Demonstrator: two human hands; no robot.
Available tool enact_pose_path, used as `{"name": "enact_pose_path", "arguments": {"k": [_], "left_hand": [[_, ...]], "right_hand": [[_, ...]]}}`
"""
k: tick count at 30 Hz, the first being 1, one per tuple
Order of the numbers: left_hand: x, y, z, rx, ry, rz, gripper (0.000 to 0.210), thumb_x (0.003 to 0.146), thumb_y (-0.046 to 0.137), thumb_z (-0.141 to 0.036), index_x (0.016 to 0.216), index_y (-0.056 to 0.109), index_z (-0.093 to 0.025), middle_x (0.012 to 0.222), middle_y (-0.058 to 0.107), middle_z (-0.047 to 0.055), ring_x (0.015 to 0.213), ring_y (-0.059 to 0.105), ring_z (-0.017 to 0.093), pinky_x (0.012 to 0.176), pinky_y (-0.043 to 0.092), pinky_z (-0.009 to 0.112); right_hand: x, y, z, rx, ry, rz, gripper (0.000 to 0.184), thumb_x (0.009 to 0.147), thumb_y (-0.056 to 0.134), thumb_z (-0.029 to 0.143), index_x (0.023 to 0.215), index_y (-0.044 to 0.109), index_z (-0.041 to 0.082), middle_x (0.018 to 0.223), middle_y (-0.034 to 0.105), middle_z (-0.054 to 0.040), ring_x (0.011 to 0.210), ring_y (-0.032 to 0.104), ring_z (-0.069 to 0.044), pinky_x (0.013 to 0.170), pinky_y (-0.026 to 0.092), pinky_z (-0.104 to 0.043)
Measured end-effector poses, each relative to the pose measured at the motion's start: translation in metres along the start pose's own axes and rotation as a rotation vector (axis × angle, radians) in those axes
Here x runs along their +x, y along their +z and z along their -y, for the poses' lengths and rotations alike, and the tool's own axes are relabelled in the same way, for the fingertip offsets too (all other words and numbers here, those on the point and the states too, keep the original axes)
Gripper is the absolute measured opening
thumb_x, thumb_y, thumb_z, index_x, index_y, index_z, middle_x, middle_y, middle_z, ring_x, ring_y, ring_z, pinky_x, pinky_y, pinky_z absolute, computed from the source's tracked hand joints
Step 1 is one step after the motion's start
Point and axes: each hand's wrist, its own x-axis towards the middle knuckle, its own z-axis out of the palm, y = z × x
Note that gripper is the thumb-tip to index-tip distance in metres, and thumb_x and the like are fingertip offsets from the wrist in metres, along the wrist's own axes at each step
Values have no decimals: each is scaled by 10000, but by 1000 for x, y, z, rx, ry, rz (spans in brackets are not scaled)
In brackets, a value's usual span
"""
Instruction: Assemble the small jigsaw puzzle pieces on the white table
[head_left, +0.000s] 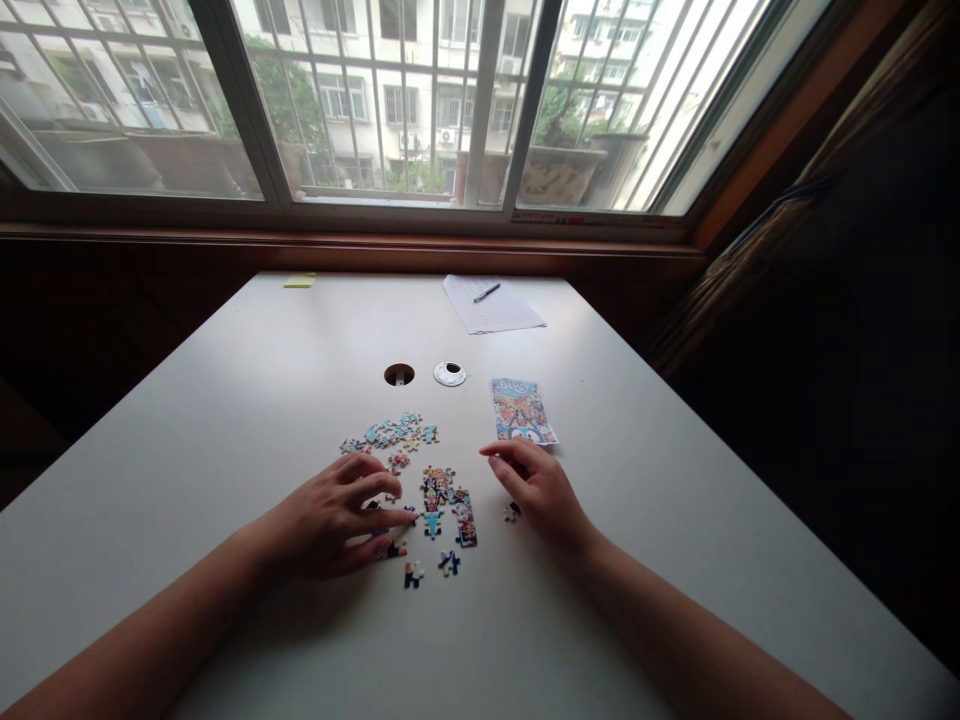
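My left hand [341, 515] is spread over the left side of some jigsaw pieces, its fingertips at a few of them and partly covering them. Right of those fingertips lies a joined section of jigsaw puzzle [437, 490], with a dark-edged strip [466, 520] beside it. Two loose pieces, one orange and black [413, 574] and one dark blue [449, 563], lie nearer to me. My right hand [544, 495] hovers or rests to the right, fingers bent and apart, with no piece visible in them. A small jigsaw piece [511, 512] sits by its edge, partly hidden.
A pile of loose pieces [397, 432] lies beyond my left hand. Past my right hand is a colourful picture sheet [523, 410]. Farther back are a round hole [399, 375], its cover [450, 374], paper [495, 308] with a pen [487, 293], and yellow sticky notes [300, 281].
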Motion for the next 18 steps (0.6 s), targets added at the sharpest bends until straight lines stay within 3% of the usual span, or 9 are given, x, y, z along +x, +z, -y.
{"name": "enact_pose_path", "arguments": {"k": [11, 18], "left_hand": [[-5, 6, 8, 63, -76, -91, 422, 847, 698, -239, 1256, 645, -331, 1206, 649, 47, 1104, 542, 260, 965, 504, 434], [-8, 9, 18, 70, -187, -308, 314, 859, 643, -124, 1133, 693, -269, 1045, 673, 51, 976, 540, 225, 848, 509, 383]], "right_hand": [[0, -1, 1, -5, 0, 15, 193, 957, 554, 298, 1004, 730, 235, 821, 594, -21, 697, 508, -157, 652, 411, -282], [0, 0, -1, -10, -8, 3, 191, 948, 563, 298, 996, 734, 231, 803, 590, -17, 689, 510, -152, 647, 413, -276]]}}
